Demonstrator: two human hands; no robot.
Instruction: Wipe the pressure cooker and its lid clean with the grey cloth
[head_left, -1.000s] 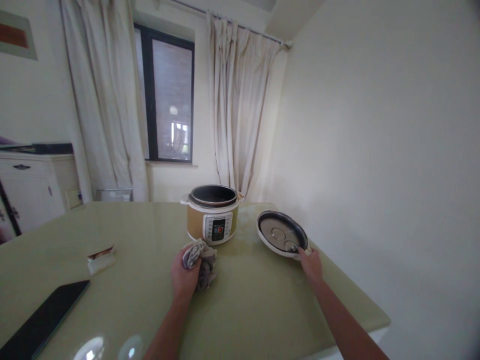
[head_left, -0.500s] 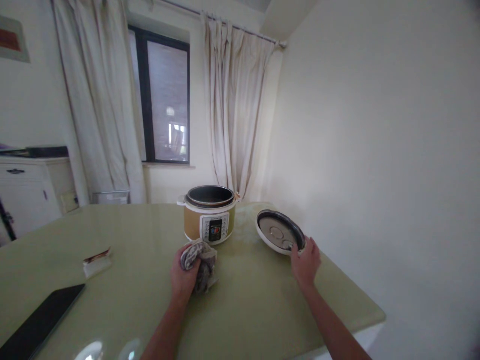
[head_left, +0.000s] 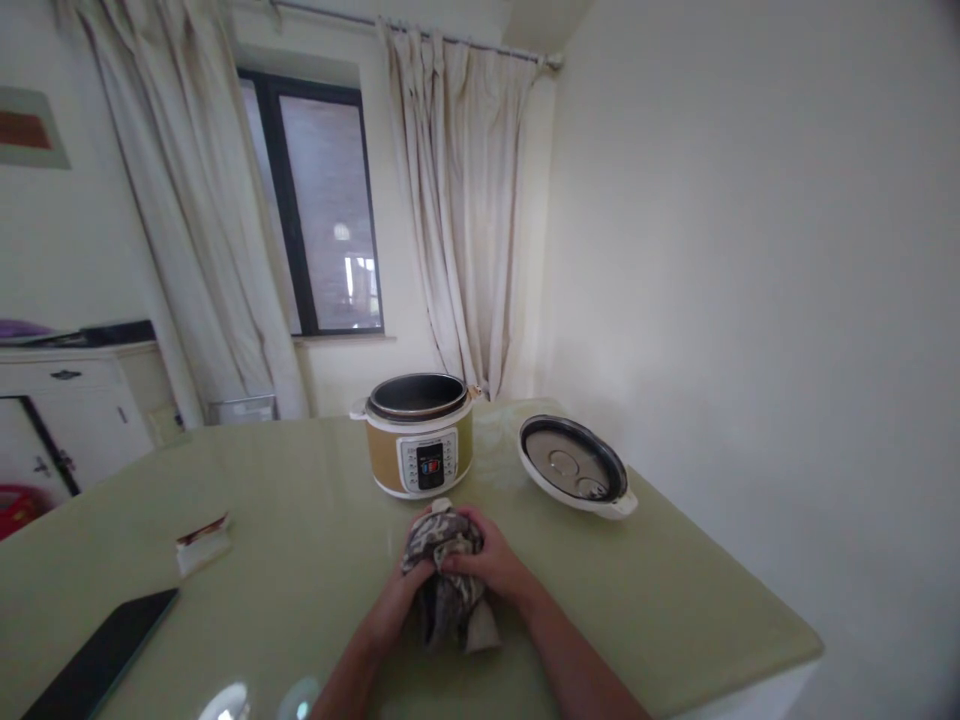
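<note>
A crumpled patterned cloth is gripped between both hands, low over the table in front of the cooker. My left hand closes on its left side, and my right hand holds its right side with the thumb across it. Just beyond stands an electric pressure cooker, its top uncovered and the dark inner pot showing. To the right, the cooker lid lies upside down on the table, with its metal inner face upward and neither hand on it.
The green table has a right edge beyond the lid. On its left lie a dark tablet-like slab and a small whitish packet. A wall rises at the right, and curtains hang behind.
My right hand has let go of the lid, moved left and taken hold of the cloth. My left hand has shifted slightly right with the cloth. The lid now rests on the table.
</note>
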